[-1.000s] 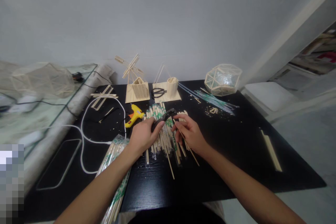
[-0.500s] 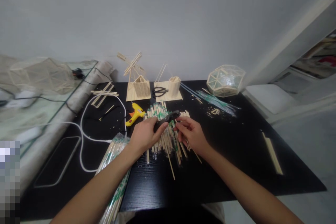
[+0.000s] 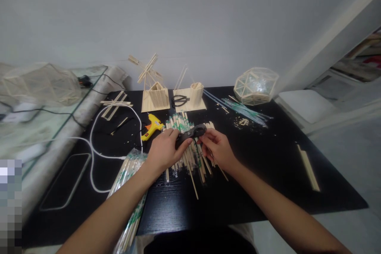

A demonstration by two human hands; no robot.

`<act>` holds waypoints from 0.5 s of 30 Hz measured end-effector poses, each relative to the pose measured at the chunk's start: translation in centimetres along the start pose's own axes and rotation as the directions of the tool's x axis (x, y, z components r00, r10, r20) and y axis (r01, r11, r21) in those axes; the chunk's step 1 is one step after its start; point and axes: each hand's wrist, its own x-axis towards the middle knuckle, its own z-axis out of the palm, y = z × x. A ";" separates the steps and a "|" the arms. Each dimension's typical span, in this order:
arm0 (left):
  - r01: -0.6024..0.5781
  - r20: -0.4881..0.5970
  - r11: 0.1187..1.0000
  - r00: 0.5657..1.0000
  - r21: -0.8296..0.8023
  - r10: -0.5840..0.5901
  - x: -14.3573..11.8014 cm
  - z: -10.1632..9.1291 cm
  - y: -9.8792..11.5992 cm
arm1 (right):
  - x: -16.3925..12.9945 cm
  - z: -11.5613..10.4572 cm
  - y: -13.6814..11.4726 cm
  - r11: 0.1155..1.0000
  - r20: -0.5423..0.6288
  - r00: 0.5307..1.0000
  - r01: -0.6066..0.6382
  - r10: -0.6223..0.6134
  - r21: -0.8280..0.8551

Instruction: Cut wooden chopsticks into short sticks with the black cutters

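My left hand [image 3: 166, 147] is closed around the left end of a long black object [image 3: 193, 131] with a ring-like right end; its exact kind is unclear. My right hand [image 3: 216, 149] has its fingers pinched together at that ring end, and a thin dark strand hangs below it. Both hands are above a pile of wooden chopsticks [image 3: 189, 162], many in clear and green wrappers. Just left of the pile lies a yellow glue gun [image 3: 152, 127]. Wrapped chopsticks in a long bundle [image 3: 128, 194] lie under my left forearm.
Behind the pile stand a stick windmill model [image 3: 157, 97] and a board with a round stick cup [image 3: 196, 93], black scissors [image 3: 180, 101] on it. A stick polyhedron [image 3: 256, 86] is at back right. A white cable [image 3: 91, 154] loops left, near a phone-shaped outline [image 3: 67, 180]. Loose sticks [image 3: 308, 168] lie right.
The black object has turned slightly, so its ring-like end shows more clearly. My right hand stays at that end. The whole view has shifted a little.
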 end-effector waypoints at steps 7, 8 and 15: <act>0.101 0.056 0.991 0.994 -0.085 -0.096 -0.1 0.0 -0.2 | 0.1 -0.4 -0.5 0.999 -0.006 1.000 -0.014 0.014 -0.029; 0.126 0.056 0.985 0.991 -0.115 -0.120 -0.1 0.0 -0.3 | 0.2 -0.5 -0.8 1.000 -0.016 1.000 0.001 -0.002 -0.013; 0.170 0.120 0.857 0.985 -0.486 -0.127 0.1 -0.4 -0.4 | 1.4 -2.1 -1.8 0.986 -0.134 0.989 0.085 -0.065 0.146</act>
